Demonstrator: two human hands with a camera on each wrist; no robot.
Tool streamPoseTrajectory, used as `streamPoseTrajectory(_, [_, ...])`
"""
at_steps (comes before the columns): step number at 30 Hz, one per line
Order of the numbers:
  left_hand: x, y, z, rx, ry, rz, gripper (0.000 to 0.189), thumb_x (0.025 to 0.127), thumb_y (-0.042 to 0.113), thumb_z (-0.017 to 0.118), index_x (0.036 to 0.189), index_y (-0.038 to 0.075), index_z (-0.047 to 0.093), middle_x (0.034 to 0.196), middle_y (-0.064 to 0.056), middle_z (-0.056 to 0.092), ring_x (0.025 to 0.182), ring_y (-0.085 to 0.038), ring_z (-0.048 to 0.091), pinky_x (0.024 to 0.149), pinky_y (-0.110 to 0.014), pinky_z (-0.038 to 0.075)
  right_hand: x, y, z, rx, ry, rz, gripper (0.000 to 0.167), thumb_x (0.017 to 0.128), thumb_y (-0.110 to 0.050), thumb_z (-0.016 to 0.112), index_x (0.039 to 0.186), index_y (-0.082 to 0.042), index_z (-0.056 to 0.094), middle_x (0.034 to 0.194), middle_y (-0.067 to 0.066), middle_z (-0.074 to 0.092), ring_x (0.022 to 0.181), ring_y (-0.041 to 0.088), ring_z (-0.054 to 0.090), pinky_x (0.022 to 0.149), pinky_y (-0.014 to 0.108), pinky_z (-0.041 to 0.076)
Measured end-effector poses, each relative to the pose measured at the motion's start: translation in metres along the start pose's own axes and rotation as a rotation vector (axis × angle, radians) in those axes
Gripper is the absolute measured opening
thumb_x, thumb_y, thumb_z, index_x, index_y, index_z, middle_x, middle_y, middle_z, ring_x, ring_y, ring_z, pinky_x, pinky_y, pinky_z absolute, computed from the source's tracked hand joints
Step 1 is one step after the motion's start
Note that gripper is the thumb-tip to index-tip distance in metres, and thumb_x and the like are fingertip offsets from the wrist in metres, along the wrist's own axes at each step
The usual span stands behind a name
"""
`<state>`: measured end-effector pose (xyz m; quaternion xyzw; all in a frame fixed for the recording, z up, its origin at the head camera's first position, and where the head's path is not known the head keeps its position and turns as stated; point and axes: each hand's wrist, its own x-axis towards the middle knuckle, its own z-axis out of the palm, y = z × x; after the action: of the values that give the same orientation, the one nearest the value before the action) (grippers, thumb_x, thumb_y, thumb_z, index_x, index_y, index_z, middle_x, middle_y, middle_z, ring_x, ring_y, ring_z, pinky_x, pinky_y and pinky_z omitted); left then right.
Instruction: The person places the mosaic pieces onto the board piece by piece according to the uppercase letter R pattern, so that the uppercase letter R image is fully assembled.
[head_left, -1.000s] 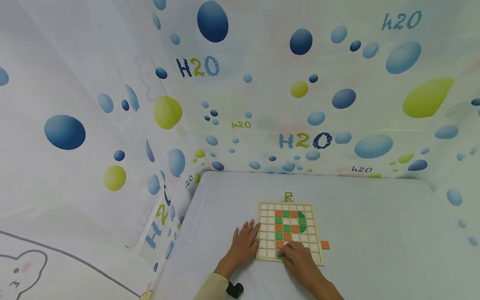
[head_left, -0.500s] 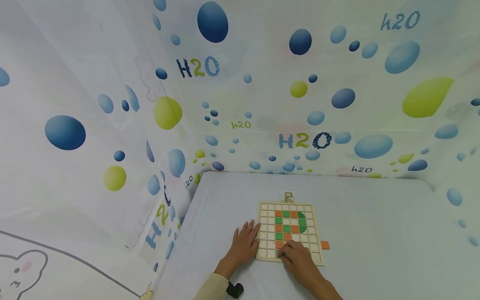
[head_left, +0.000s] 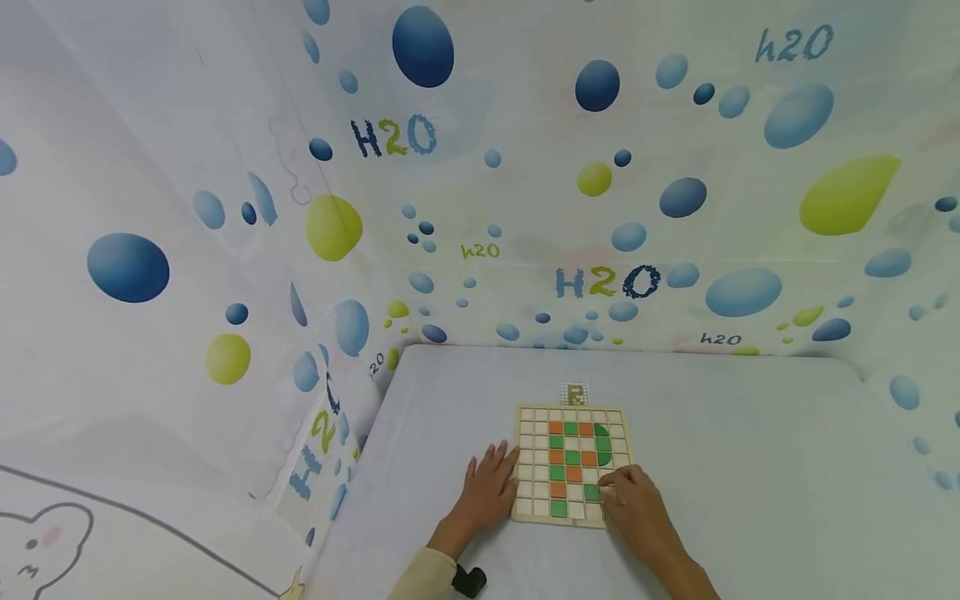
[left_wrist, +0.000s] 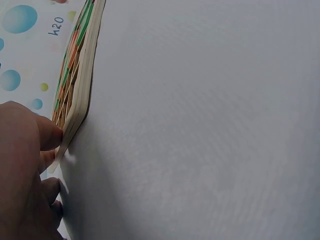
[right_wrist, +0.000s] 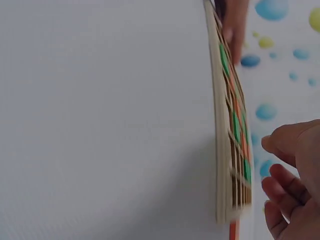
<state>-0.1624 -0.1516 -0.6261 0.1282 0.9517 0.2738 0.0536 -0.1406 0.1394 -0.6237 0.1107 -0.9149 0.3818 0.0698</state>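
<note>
A square wooden grid board lies on the table, with orange and green tiles set in an R-like pattern. My left hand rests with extended fingers at the board's left edge; the left wrist view shows its fingertips against the rim. Over the board's lower right is my right hand, its fingertips close to a green tile. Those fingers are loosely bent with nothing between them in the right wrist view. Another green tile sits in the bottom row. Beyond the board's edge an orange tile partly shows.
A small pattern card lies just behind the board. By the left sleeve is a black object. A white cloth covers the table, and printed sheets hang at the back and sides.
My right hand has moved right from the bottom-row green tile, uncovering it and a second green tile. It now hides the loose orange tile in the head view. The left hand stays put.
</note>
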Motion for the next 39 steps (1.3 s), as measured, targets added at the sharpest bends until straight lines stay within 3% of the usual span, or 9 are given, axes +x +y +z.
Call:
streamPoseTrajectory(2, [0.0,-0.001,0.0,-0.006,0.007,0.005,0.054,0.109,0.024,0.047,0.162,0.011,0.043,0.169,-0.018,0.036,0.158,-0.044,0.028,0.123,-0.073,0.017,0.003,0.013,-0.013,-0.031,-0.005,0.053,0.025,0.094,-0.005,0.075,0.119,-0.007,0.072,0.117,0.012,0.064,0.111,0.029,0.063,0.095,0.047,0.054])
streamPoseTrajectory(3, [0.0,-0.001,0.001,-0.01,0.01,0.007,0.054,0.109,0.024,0.048,0.161,0.011,0.044,0.169,-0.018,0.037,0.158,-0.045,0.028,0.123,-0.073,0.017,0.005,0.018,-0.02,-0.12,-0.031,0.103,0.031,0.094,-0.009,0.077,0.125,-0.008,0.07,0.121,0.013,0.064,0.114,0.035,0.063,0.094,0.055,0.053])
streamPoseTrajectory(4, [0.001,-0.002,0.001,-0.006,0.008,0.004,0.054,0.109,0.025,0.048,0.162,0.011,0.043,0.169,-0.018,0.036,0.158,-0.044,0.028,0.123,-0.073,0.017,0.006,0.023,-0.026,-0.142,-0.047,0.136,0.037,0.095,-0.011,0.076,0.13,-0.006,0.068,0.126,0.018,0.063,0.118,0.042,0.061,0.095,0.062,0.051])
streamPoseTrajectory(6, [0.001,-0.002,0.002,0.003,0.005,-0.003,0.054,0.11,0.025,0.047,0.162,0.012,0.043,0.17,-0.017,0.036,0.158,-0.043,0.028,0.124,-0.071,0.017,0.007,0.033,-0.036,-0.183,-0.073,0.186,0.044,0.094,-0.011,0.077,0.136,-0.005,0.065,0.131,0.023,0.061,0.121,0.047,0.059,0.092,0.066,0.049])
streamPoseTrajectory(11, [0.003,-0.005,0.005,0.03,0.001,-0.014,0.054,0.11,0.026,0.047,0.163,0.013,0.042,0.17,-0.016,0.036,0.159,-0.041,0.029,0.124,-0.07,0.018,0.006,0.05,-0.049,-0.195,-0.129,0.244,0.035,0.095,-0.013,0.077,0.128,-0.003,0.07,0.129,0.022,0.063,0.119,0.047,0.059,0.087,0.064,0.05])
streamPoseTrajectory(17, [0.003,-0.004,0.004,0.023,0.004,-0.011,0.055,0.11,0.027,0.047,0.163,0.013,0.042,0.17,-0.015,0.036,0.159,-0.041,0.028,0.124,-0.07,0.017,0.003,0.055,-0.051,-0.128,-0.137,0.222,0.03,0.095,-0.012,0.076,0.123,-0.002,0.072,0.124,0.019,0.065,0.118,0.044,0.061,0.092,0.064,0.05])
streamPoseTrajectory(24, [0.002,-0.004,0.005,0.024,-0.006,-0.018,0.055,0.11,0.027,0.046,0.163,0.013,0.042,0.17,-0.015,0.035,0.159,-0.04,0.028,0.125,-0.069,0.017,-0.002,0.058,-0.043,-0.131,-0.147,0.179,0.028,0.093,-0.01,0.079,0.119,-0.003,0.072,0.12,0.016,0.065,0.119,0.043,0.062,0.096,0.064,0.051])
streamPoseTrajectory(39, [0.002,-0.005,0.006,0.019,0.003,-0.007,0.055,0.11,0.027,0.046,0.163,0.013,0.042,0.17,-0.015,0.036,0.159,-0.041,0.028,0.124,-0.07,0.017,-0.009,0.058,-0.044,-0.117,-0.169,0.203,0.025,0.095,-0.014,0.077,0.115,-0.001,0.071,0.113,0.013,0.064,0.112,0.037,0.062,0.099,0.059,0.05])
